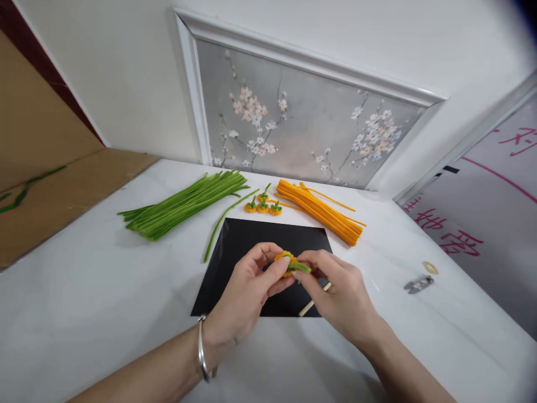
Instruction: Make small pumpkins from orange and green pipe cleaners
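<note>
Between thumb and fingers, my left hand (255,280) pinches a small orange pipe-cleaner pumpkin (282,256) with green on its top. My right hand (331,280) is closed at the pumpkin's right side, its thumb and fingertips on the green pipe-cleaner piece (300,267) that sticks out of it. Both hands are above a black sheet (235,246). Under the right hand, a pale wooden stick (311,305) lies on the sheet, partly hidden. Fingers cover much of the pumpkin.
Behind the sheet sit several finished orange pumpkins (263,206) with green tops. A bundle of green pipe cleaners (184,207) lies left, with a loose green pipe cleaner (222,220) beside it. Orange pipe cleaners (321,211) lie right. Small metal snips (418,284) rest far right.
</note>
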A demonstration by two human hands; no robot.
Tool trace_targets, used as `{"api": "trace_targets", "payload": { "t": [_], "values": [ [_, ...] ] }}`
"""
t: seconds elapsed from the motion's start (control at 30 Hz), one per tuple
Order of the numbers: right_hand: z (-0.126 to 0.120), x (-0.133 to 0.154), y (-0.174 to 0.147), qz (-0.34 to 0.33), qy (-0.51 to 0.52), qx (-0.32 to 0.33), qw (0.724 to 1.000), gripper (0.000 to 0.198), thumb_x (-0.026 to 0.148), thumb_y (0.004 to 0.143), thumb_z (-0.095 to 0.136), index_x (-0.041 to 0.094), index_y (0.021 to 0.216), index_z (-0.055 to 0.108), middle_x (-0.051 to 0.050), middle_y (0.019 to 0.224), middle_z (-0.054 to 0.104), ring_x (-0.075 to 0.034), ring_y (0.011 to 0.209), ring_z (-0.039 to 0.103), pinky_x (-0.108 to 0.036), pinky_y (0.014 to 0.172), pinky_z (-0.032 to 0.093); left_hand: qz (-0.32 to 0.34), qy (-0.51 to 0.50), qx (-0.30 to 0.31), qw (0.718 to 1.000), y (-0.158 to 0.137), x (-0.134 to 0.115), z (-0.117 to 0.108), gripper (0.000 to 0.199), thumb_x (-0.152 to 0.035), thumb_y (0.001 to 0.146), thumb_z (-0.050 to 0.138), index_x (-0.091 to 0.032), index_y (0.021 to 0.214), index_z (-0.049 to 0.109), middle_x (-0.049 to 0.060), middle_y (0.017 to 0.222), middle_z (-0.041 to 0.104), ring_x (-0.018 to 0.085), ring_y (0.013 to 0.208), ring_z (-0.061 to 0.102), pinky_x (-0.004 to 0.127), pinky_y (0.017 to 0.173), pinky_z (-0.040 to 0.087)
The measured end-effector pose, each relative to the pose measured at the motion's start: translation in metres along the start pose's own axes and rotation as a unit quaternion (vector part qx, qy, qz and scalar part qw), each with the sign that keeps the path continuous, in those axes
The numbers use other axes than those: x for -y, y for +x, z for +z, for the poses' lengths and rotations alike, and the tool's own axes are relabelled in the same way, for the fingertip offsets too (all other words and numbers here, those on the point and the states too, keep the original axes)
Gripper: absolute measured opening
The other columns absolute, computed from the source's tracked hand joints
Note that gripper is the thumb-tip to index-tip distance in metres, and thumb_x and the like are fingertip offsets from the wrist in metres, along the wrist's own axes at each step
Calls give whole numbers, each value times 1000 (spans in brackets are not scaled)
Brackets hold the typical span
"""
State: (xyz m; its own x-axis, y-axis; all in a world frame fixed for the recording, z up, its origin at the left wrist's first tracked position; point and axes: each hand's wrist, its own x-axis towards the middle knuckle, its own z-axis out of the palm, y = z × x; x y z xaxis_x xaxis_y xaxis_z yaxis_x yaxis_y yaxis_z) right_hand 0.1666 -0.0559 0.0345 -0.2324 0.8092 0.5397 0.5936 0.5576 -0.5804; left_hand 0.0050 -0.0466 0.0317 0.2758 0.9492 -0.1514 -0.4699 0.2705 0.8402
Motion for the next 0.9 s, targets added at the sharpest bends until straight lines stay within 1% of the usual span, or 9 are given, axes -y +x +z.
{"api": "trace_targets", "payload": {
  "t": [0.07, 0.17, 0.27, 0.33, 0.43, 0.57, 0.67, 0.77, 0.9],
  "values": [
    [-2, -1, 0, -23, -10, 5, 1000, 12, 13, 88, 55, 21, 94, 61, -2, 86, 67, -12, 75, 64, -22, 68, 55, -11, 21, 0, 1000, 1, -2, -2, 13, -25, 80, 71, -21, 86, 60, -4, 87, 59, 9, 83, 60, 25, 81, 56],
    [-5, -3, 1, -44, -14, 5, 999, 17, 10, 89, 51, 22, 95, 61, -3, 91, 67, -13, 81, 64, -24, 73, 55, -27, 43, 11, 999, 2, -3, -4, 16, -27, 80, 71, -22, 93, 64, -3, 89, 61, 10, 84, 60, 25, 78, 57],
    [-8, -4, 2, -59, -21, 1, 998, 17, 11, 90, 50, 22, 95, 62, -4, 92, 65, -14, 82, 64, -25, 74, 55, -41, 57, 24, 997, 4, -2, -6, 18, -29, 79, 71, -21, 95, 69, 0, 90, 64, 12, 83, 62, 26, 75, 58],
    [-9, -5, 2, -73, -34, -10, 997, 17, 12, 91, 50, 21, 93, 64, -4, 91, 64, -14, 81, 63, -26, 73, 55, -40, 62, 21, 997, 4, -1, -6, 20, -30, 78, 72, -20, 95, 72, 2, 93, 67, 13, 84, 63, 26, 76, 57],
    [-9, -7, 2, -99, -66, -30, 992, 19, 12, 92, 48, 21, 92, 65, -6, 90, 63, -14, 79, 62, -27, 70, 55, -11, 103, 28, 994, 4, 0, -7, 22, -29, 78, 72, -22, 99, 75, 4, 102, 66, 15, 89, 63, 27, 81, 56],
    [-11, -9, 0, -155, -124, -30, 980, 21, 9, 92, 47, 19, 95, 65, -8, 91, 62, -16, 81, 59, -29, 69, 53, 33, 164, 55, 984, 1, -1, -7, 24, -27, 82, 67, -26, 105, 74, 4, 108, 63, 15, 91, 63, 28, 84, 56],
    [-15, -10, 0, -191, -156, -7, 969, 21, 10, 93, 46, 18, 99, 65, -9, 94, 63, -17, 85, 59, -31, 73, 53, 51, 182, 61, 980, 0, -2, -6, 24, -29, 84, 64, -26, 107, 74, 5, 109, 62, 17, 94, 63, 31, 86, 56],
    [-19, -9, 2, -218, -170, 26, 961, 23, 12, 95, 44, 18, 100, 65, -9, 92, 64, -17, 84, 60, -30, 72, 53, 64, 202, 63, 975, -1, -3, -5, 25, -30, 85, 62, -25, 108, 73, 5, 107, 61, 18, 96, 63, 32, 87, 57],
    [-20, -7, 3, -236, -200, 22, 951, 22, 12, 95, 44, 15, 98, 66, -10, 89, 65, -18, 81, 61, -31, 69, 52, 73, 214, 69, 972, -1, -4, -3, 27, -28, 87, 60, -24, 110, 72, 5, 109, 59, 18, 97, 62, 32, 88, 57]
  ]
}}
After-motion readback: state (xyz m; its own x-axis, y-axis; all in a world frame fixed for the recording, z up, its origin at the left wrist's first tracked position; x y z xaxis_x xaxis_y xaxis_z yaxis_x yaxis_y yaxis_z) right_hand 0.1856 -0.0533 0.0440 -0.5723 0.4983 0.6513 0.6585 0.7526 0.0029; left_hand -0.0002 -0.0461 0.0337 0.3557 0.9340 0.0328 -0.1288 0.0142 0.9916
